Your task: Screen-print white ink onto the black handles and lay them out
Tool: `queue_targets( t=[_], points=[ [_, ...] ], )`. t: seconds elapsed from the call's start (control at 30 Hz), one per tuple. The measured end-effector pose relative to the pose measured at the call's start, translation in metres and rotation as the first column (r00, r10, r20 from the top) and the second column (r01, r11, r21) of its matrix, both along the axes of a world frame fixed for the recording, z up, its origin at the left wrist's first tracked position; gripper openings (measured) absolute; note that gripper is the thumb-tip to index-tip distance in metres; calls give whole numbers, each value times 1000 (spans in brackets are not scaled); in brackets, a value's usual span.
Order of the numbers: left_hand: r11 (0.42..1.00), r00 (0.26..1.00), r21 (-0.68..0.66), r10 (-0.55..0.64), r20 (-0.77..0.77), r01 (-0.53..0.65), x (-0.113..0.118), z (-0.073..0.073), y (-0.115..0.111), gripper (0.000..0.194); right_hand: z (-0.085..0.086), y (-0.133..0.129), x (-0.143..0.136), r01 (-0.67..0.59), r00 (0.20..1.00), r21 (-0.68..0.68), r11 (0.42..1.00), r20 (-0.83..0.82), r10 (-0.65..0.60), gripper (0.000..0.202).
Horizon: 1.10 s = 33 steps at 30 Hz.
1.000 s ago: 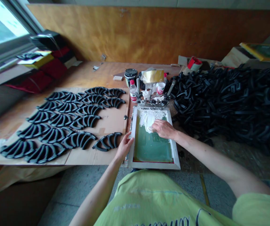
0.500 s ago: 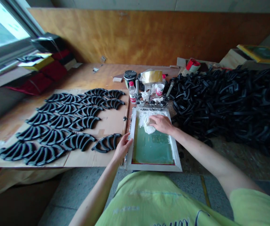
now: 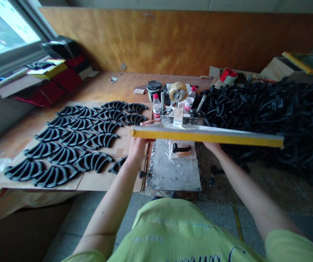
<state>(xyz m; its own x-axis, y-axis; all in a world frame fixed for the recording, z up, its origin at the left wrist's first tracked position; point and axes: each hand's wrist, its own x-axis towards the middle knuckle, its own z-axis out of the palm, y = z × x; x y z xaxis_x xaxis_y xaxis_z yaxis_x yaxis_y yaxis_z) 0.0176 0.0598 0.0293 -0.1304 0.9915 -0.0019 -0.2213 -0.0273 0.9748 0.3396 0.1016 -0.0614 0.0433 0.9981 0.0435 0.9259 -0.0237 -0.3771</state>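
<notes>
A printing screen frame [image 3: 208,137] is raised over the bench, seen edge-on with yellow tape along its near side. My left hand [image 3: 137,147] is closed around its left end. My right hand [image 3: 213,146] is under the frame towards the right; its fingers are hidden behind the edge. Below, a grey metal plate [image 3: 175,174] lies exposed. On it, a small black curved part [image 3: 181,148] rests on a film-covered pad [image 3: 187,155].
Rows of black curved parts [image 3: 55,176] lie on cardboard [image 3: 91,182] to the left. A big pile of black parts [image 3: 268,105] is at the right. Behind the plate stand a red-capped bottle [image 3: 156,107], a dark-lidded tub [image 3: 154,88], a tape roll [image 3: 178,92] and a paper cup [image 3: 188,103].
The screen frame has swung up from lying flat, uncovering the plate and black part. My right hand, earlier wiping the mesh with a white cloth, has moved to the frame's underside.
</notes>
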Motion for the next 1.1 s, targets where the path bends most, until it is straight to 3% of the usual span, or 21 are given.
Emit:
queue_targets(
  t=[0.07,0.13,0.23,0.33,0.37,0.43,0.5,0.57,0.67,0.77,0.83,0.97,1.1],
  points=[
    [1000,1000,-2,10,-2,-10,4,3,9,49,-20,-19,-17,-149,989,-19,989,-16,149,29],
    [998,998,-10,62,11,-62,9,-4,5,50,-27,-33,-33,-289,957,-14,957,3,289,33],
    [989,1000,-145,-26,-11,24,17,-31,-27,55,-17,-49,-54,-369,929,16,929,27,368,17],
    [862,956,-422,-291,42,281,27,-64,-72,64,0,-71,-88,-386,921,139,912,-4,390,13],
    [835,955,-468,-288,74,288,29,-74,-84,65,4,-80,-104,-414,907,182,892,-2,421,14],
    [848,984,-500,-151,90,176,24,-90,-102,60,6,-100,-142,-529,842,218,820,18,539,18],
    [867,999,-498,42,33,-19,4,-104,-112,53,2,-112,-180,-658,741,203,725,7,671,23],
    [842,982,-505,177,-70,-188,-33,-118,-119,51,-9,-112,-213,-731,662,175,659,-52,748,32],
    [737,917,-556,232,-324,-384,-102,-144,-134,48,-34,-90,-250,-751,645,76,656,-130,753,38],
    [576,814,-631,109,-571,-520,-155,-173,-146,49,-63,-65,-279,-742,670,-108,661,-152,727,38],
    [521,781,-654,41,-623,-549,-174,-190,-146,48,-79,-57,-294,-736,676,-212,643,-173,716,41],
    [508,724,-655,-85,-684,-559,-188,-207,-128,46,-94,-57,-314,-706,705,-305,639,-221,674,49],
    [521,628,-609,-168,-760,-598,-190,-205,-117,48,-97,-59,-317,-702,711,-331,630,-276,647,53]
  ],
)
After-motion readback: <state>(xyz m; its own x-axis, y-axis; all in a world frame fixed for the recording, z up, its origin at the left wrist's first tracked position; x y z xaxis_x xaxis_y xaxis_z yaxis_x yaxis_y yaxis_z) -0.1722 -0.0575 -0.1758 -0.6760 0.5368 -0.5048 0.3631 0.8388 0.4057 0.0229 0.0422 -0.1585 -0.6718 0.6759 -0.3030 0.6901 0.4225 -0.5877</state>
